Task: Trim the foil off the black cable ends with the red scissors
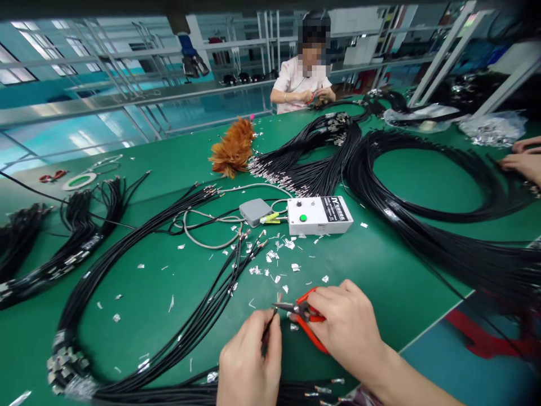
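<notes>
My left hand (253, 355) pinches a black cable (271, 322) close to its stripped end, where thin coloured wires (279, 297) stick up. In my right hand (349, 324) is a pair of red-handled snips (311, 330), fingers wrapped round the grips. The narrow blades point left and meet the cable end just above my left fingertips. Whether the blades are fully closed I cannot tell. A bundle of black cables (203, 310) lies to the left, its stripped ends toward the middle. More cable ends (323, 389) show below my hands.
A white control box (319, 217) with a green button stands mid-table beside a grey box (255, 212). Scraps of foil (289, 243) litter the green table. Behind lie a brown feather duster (232, 148) and large cable coils (367, 169). A co-worker (302, 84) sits opposite; another person's hands (526, 160) show at right.
</notes>
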`<state>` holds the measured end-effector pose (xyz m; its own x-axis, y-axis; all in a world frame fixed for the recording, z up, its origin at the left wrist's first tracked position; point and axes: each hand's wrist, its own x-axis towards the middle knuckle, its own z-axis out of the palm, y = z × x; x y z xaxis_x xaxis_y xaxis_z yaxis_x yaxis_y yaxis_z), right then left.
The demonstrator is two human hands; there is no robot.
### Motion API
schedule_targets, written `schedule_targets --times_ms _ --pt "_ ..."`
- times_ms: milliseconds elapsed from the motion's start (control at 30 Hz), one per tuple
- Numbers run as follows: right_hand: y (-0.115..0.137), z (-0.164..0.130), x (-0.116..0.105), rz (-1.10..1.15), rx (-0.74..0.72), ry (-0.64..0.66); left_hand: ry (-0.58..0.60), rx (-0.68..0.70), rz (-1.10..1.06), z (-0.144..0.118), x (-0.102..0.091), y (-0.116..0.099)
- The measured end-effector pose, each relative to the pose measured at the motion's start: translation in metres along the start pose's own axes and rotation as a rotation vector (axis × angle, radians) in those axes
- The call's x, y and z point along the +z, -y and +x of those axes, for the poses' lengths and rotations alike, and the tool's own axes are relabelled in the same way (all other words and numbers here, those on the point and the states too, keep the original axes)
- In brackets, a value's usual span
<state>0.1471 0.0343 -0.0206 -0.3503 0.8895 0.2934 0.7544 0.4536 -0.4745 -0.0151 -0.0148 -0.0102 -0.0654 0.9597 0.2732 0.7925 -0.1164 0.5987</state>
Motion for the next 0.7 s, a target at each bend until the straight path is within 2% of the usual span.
schedule_targets --times_ms 100,133,200,300,367,433,500,600,700 --pt "-0.010 0.005 0.001 0.240 0.217 0.115 0.101 -0.062 -0.104 0.024 -0.013 0.011" --pt "-0.015 0.008 0.001 0.355 0.301 0.140 0.061 -0.056 -0.066 0.037 -0.020 0.017" --pt "-0.027 0.013 0.003 0.620 0.443 0.132 -0.122 -0.042 0.120 0.065 -0.037 0.036" --pt "-0.043 0.019 0.011 0.964 0.590 -0.003 -0.323 -0.225 0.272 0.103 -0.055 0.071" --pt "-0.050 0.021 0.018 1.031 0.613 -0.088 -0.332 -0.347 0.363 0.120 -0.055 0.095" --pt "-0.053 0.020 0.025 1.061 0.605 -0.142 -0.237 -0.436 0.466 0.127 -0.047 0.114" --pt "-0.054 0.020 0.028 1.097 0.589 -0.179 -0.137 -0.449 0.521 0.129 -0.038 0.127" --pt "-0.053 0.019 0.028 1.173 0.559 -0.226 -0.086 -0.465 0.492 0.129 -0.036 0.138" --pt "-0.053 0.020 0.027 1.261 0.548 -0.262 -0.128 -0.480 0.374 0.123 -0.040 0.137"
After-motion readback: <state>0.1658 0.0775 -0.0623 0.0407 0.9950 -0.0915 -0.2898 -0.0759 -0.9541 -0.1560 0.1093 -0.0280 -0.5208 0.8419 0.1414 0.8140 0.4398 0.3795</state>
